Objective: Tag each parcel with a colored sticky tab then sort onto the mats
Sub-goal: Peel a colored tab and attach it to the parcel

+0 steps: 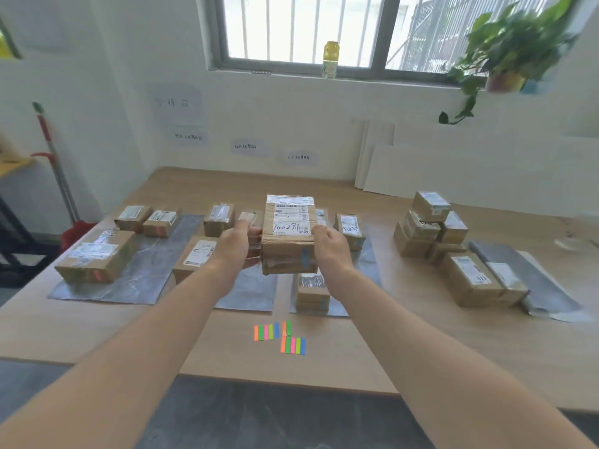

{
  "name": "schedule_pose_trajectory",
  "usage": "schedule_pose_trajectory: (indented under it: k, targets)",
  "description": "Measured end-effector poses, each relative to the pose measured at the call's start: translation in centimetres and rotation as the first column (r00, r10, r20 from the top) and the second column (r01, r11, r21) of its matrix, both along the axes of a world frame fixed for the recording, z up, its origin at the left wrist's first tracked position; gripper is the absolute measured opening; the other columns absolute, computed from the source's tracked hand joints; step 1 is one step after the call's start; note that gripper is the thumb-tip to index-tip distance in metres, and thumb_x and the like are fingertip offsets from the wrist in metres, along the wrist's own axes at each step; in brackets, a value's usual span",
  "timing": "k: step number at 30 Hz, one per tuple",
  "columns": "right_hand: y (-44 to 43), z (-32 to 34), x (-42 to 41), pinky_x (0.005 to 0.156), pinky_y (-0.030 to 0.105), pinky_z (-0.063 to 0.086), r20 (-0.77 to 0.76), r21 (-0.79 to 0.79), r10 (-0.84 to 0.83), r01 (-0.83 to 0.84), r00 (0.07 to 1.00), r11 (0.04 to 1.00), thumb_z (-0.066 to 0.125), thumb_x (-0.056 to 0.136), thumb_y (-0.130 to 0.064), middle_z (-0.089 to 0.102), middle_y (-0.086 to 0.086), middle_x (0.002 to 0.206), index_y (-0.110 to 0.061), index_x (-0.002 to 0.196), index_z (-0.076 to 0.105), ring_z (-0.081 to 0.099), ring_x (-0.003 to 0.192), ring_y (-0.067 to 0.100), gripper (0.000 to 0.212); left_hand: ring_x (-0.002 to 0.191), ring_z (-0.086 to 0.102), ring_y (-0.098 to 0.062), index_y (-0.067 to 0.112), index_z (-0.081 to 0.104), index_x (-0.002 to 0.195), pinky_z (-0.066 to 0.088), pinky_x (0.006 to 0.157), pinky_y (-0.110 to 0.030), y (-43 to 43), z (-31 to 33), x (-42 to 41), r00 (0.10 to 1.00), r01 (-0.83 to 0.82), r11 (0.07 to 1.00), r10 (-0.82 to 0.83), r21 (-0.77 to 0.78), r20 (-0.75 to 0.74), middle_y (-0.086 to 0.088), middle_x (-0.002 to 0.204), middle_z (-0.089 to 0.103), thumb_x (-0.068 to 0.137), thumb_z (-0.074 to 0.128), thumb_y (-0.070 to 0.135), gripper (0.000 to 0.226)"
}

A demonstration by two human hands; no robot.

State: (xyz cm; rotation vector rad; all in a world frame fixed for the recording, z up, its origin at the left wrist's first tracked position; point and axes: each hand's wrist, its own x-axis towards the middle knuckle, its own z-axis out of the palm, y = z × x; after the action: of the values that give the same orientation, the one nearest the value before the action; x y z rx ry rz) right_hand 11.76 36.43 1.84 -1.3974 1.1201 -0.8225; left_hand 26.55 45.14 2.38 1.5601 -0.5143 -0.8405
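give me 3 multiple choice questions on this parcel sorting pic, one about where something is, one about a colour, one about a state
1. Where do the sticky tabs lie?
A. on the bare table in front of the mats
B. on the windowsill
C. on top of the pile of parcels

2. What colour is the tab on the front of the held parcel?
A. yellow
B. blue
C. white

3. How is the held parcel being handled?
A. lying flat on a mat, untouched
B. gripped by one hand only
C. lifted above the table between the left hand and right hand

Answers:
1 A, the coloured strips sit on wood nearer the person than the grey mats.
2 B, a blue strip shows on its front face.
3 C, a hand holds each side, and it hangs clear of the parcels below.
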Motion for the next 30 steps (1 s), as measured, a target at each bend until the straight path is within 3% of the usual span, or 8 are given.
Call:
schedule_pose_trajectory:
  k: [4, 10, 17, 22, 27, 30]
  targets:
    - [-2.8, -1.0, -1.6, 0.066, 0.032, 0.033, 0.006, 0.02, -0.019, 0.019, 1.0, 1.0, 0.044, 0.102, -0.03, 0.046, -0.005, 0.073, -0.021, 0.072, 0.046, 0.039, 0.069, 0.015, 0.032, 0.092, 0.069, -0.026, 0.009, 0.071, 0.108, 0.055, 0.096, -0.042, -3.1, -0.6, -1.2, 0.999, 0.036, 0.998, -0.035, 0.047, -0.011, -0.005, 0.106, 0.075, 0.104, 0.035, 0.044, 0.05]
    - [-8.4, -2.9, -2.9, 0.06, 0.03, 0.029, -0.013, 0.069, -0.096, 0.097, 0.995, 0.993, 0.044, 0.103, -0.031, 0.042, -0.006, 0.069, -0.023, 0.071, 0.043, 0.036, 0.065, 0.014, 0.033, 0.108, 0.066, -0.033, 0.009, 0.069, 0.114, 0.053, 0.094, -0.041, -9.9, -2.8, -1.6, 0.99, 0.139, 0.986, -0.14, 0.089, 0.011, -0.004, 0.113, 0.072, 0.104, 0.037, 0.043, 0.048]
    - [-15.8, -6.4, -3.8, 0.07, 0.035, 0.042, -0.11, 0.134, -0.226, 0.24, 0.968, 0.961, 0.045, 0.095, -0.042, 0.068, 0.002, 0.093, -0.018, 0.097, 0.065, 0.055, 0.082, 0.018, 0.031, 0.093, 0.064, -0.028, 0.006, 0.067, 0.114, 0.052, 0.095, -0.044, -19.7, -7.2, -1.7, 0.96, 0.272, 0.956, -0.262, 0.113, -0.098, -0.008, 0.113, 0.072, 0.103, 0.039, 0.04, 0.045]
    - [-20.0, -8.8, -5.0, 0.065, 0.032, 0.038, -0.137, 0.156, -0.29, 0.31, 0.947, 0.938, 0.044, 0.097, -0.036, 0.055, -0.003, 0.084, -0.02, 0.089, 0.053, 0.048, 0.077, 0.016, 0.02, 0.091, 0.067, -0.024, 0.013, 0.066, 0.105, 0.054, 0.085, -0.038, -24.5, -9.5, -3.0, 0.938, 0.336, 0.928, -0.314, 0.161, -0.144, -0.003, 0.109, 0.072, 0.102, 0.039, 0.037, 0.036]
    - [-23.2, -11.7, -6.5, 0.065, 0.033, 0.038, -0.161, 0.206, -0.306, 0.335, 0.938, 0.92, 0.044, 0.097, -0.036, 0.059, 0.0, 0.086, -0.017, 0.091, 0.053, 0.05, 0.076, 0.017, 0.022, 0.099, 0.069, -0.027, 0.017, 0.067, 0.109, 0.054, 0.097, -0.043, -27.4, -11.6, -5.2, 0.923, 0.373, 0.895, -0.333, 0.244, -0.193, -0.001, 0.11, 0.073, 0.102, 0.036, 0.032, 0.035]
    - [-25.3, -13.9, -7.8, 0.064, 0.033, 0.039, -0.187, 0.229, -0.298, 0.337, 0.936, 0.913, 0.044, 0.097, -0.034, 0.058, -0.001, 0.087, -0.016, 0.091, 0.051, 0.05, 0.076, 0.016, 0.02, 0.091, 0.069, -0.024, 0.021, 0.067, 0.101, 0.053, 0.092, -0.039, -29.3, -13.3, -6.7, 0.931, 0.346, 0.901, -0.294, 0.263, -0.217, 0.0, 0.106, 0.072, 0.102, 0.036, 0.03, 0.032]
